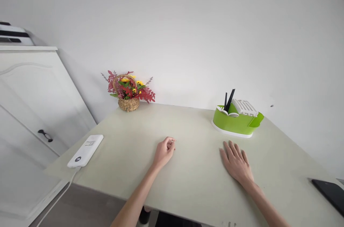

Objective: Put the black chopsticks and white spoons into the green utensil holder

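Note:
My left hand (165, 151) rests on the table (193, 191), turned on its side with the fingers curled in loosely; nothing shows in it. Palm down and fingers spread, my right hand (237, 162) lies open on the tabletop, holding nothing. Just beyond its fingertips stands a green utensil holder (228, 123) on a white base. Two black sticks (229, 101), which look like chopsticks, rise from it beside white spoon-like pieces (233, 115). A white slotted piece (245, 107) sits on its top right part.
At the back left stands a wicker basket (129, 105) of red and yellow flowers. A white power bank (86, 150) with a cable (57, 198) lies near the left edge. A black phone (330, 193) is at the right. A white cabinet (40, 94) adjoins the table's left side.

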`<state>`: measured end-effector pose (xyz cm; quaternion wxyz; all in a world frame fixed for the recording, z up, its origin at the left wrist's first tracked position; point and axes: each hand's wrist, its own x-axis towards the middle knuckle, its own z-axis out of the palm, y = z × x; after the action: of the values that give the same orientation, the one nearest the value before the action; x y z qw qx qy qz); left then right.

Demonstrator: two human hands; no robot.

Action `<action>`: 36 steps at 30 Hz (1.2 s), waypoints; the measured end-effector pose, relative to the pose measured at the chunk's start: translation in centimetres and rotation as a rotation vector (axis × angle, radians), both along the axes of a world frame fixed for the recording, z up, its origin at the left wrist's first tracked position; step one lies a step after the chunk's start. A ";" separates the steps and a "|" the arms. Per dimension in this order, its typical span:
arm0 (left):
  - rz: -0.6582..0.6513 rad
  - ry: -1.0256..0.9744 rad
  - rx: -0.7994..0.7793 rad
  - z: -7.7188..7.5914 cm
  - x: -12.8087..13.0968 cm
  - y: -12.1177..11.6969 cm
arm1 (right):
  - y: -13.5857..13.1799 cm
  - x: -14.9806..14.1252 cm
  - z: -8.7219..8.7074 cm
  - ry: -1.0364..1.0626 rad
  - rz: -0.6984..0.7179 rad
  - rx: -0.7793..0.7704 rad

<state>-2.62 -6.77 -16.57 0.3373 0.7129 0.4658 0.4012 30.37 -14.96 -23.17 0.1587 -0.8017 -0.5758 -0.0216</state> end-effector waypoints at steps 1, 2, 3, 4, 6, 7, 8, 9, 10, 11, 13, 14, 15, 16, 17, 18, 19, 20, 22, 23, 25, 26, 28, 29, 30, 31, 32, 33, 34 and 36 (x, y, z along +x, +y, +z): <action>0.001 -0.003 -0.004 -0.1 0.0 0.0 | -0.1 0.0 0.1 0.008 -0.004 -0.005; 0.005 -0.010 -0.010 -0.1 0.0 0.0 | -0.2 0.0 0.1 0.016 -0.007 -0.010; 0.009 -0.017 -0.015 -0.2 0.0 0.0 | -0.2 0.0 0.1 0.021 -0.008 -0.014; 0.013 -0.025 -0.017 -0.3 0.0 0.0 | -0.3 0.0 0.1 0.025 -0.009 -0.015; 0.016 -0.034 -0.014 -0.4 0.0 0.0 | -0.3 0.0 0.2 0.030 -0.008 -0.019; 0.017 -0.035 -0.010 -0.5 0.0 0.0 | -0.4 0.0 0.3 0.034 -0.008 -0.023; 0.019 -0.035 -0.008 -0.5 0.0 -0.1 | -0.4 0.0 0.3 0.040 -0.007 -0.029; 0.023 -0.035 -0.006 -0.5 0.1 -0.1 | -0.4 0.0 0.4 0.045 -0.007 -0.036; 0.026 -0.036 -0.008 -0.5 0.1 -0.1 | -0.5 0.0 0.4 0.050 -0.009 -0.043; 0.026 -0.037 -0.011 -0.5 0.1 -0.2 | -0.5 0.0 0.4 0.053 -0.010 -0.048; 0.016 -0.041 -0.019 -0.5 0.1 -0.3 | -0.6 0.0 0.4 0.058 -0.016 -0.050; 0.009 -0.043 -0.021 -0.5 0.1 -0.3 | -0.6 0.0 0.4 0.061 -0.019 -0.050; 0.004 -0.047 -0.021 -0.5 0.1 -0.3 | -0.6 0.0 0.3 0.066 -0.020 -0.050; 0.002 -0.050 -0.021 -0.5 0.1 -0.3 | -0.6 0.0 0.3 0.071 -0.019 -0.050; 0.005 -0.052 -0.020 -0.5 0.1 -0.3 | -0.6 0.0 0.2 0.075 -0.016 -0.050; 0.008 -0.052 -0.020 -0.6 0.1 -0.3 | -0.6 0.1 0.2 0.078 -0.013 -0.049; 0.010 -0.051 -0.021 -0.6 0.0 -0.3 | -0.7 0.1 0.2 0.078 -0.010 -0.047; 0.012 -0.050 -0.023 -0.6 0.0 -0.3 | -0.7 0.1 0.1 0.079 -0.007 -0.042; 0.010 -0.051 -0.028 -0.7 0.0 -0.3 | -0.8 0.1 0.0 0.077 -0.002 -0.030; 0.007 -0.054 -0.029 -0.7 0.0 -0.3 | -0.8 0.1 -0.1 0.076 0.000 -0.023; 0.003 -0.056 -0.029 -0.8 0.0 -0.3 | -0.9 0.2 -0.3 0.073 0.006 -0.009; 0.001 -0.054 -0.027 -0.8 0.0 -0.3 | -0.9 0.3 -0.4 0.070 0.008 -0.004; -0.002 -0.047 -0.024 -0.9 0.0 -0.3 | -0.9 0.4 -0.6 0.067 0.013 0.002; -0.002 -0.045 -0.024 -0.9 0.0 -0.3 | -0.9 0.4 -0.7 0.065 0.015 0.002; 0.000 -0.045 -0.023 -0.9 0.0 -0.3 | -0.9 0.4 -0.8 0.062 0.017 0.002; 0.004 -0.046 -0.023 -0.9 0.0 -0.2 | -0.8 0.5 -0.9 0.057 0.018 0.002; 0.007 -0.047 -0.023 -0.9 -0.1 -0.2 | -0.8 0.5 -1.0 0.053 0.019 0.003; 0.008 -0.049 -0.023 -0.9 -0.1 -0.2 | -0.8 0.5 -1.1 0.049 0.019 0.003; 0.009 -0.052 -0.022 -0.8 -0.1 -0.3 | -0.7 0.6 -1.2 0.045 0.017 0.004; 0.008 -0.055 -0.020 -0.7 -0.1 -0.3 | -0.6 0.6 -1.5 0.036 0.019 0.011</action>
<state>-2.75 -7.08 -17.30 0.3557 0.6963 0.4631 0.4173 30.99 -15.56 -24.64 0.1735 -0.7957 -0.5803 -0.0090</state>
